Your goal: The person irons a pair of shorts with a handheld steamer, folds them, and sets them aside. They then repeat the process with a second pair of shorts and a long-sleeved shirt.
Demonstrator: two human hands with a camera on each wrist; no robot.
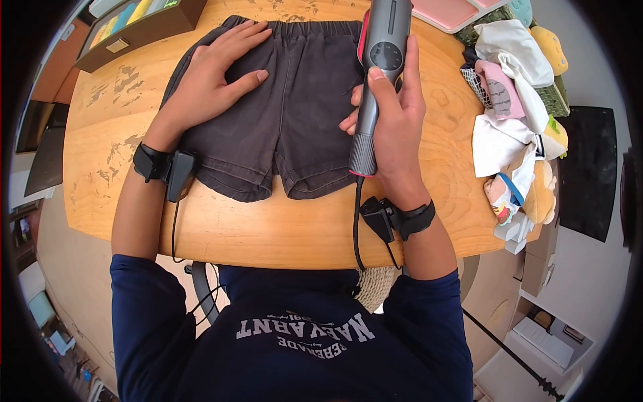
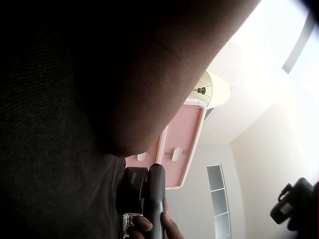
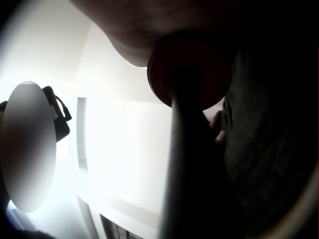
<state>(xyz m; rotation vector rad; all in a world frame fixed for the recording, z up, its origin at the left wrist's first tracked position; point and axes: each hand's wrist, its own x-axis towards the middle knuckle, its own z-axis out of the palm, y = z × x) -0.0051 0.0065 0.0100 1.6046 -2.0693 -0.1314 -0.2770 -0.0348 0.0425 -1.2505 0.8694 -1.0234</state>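
A pair of dark grey shorts (image 1: 311, 100) lies flat on the wooden table, waistband away from the person and leg hems toward them. Flat on the wearer's left side of the shorts, just below the waistband, rests the left hand (image 1: 218, 70) with fingers extended and thumb spread. The right hand (image 1: 402, 107) grips the handle of a grey handheld steamer (image 1: 387, 30), thumb along its front below the round dial. The steamer stands over the right edge of the shorts. In the left wrist view, its dark head (image 2: 133, 186) comes right beside the dark cloth.
A black power cord (image 1: 358, 228) runs from the handle over the table's front edge. At the right lies a heap of white and coloured clothes (image 1: 499, 144). A pink tray (image 1: 445, 10) stands at the back right, and a brown box (image 1: 137, 37) of folded cloths at the back left.
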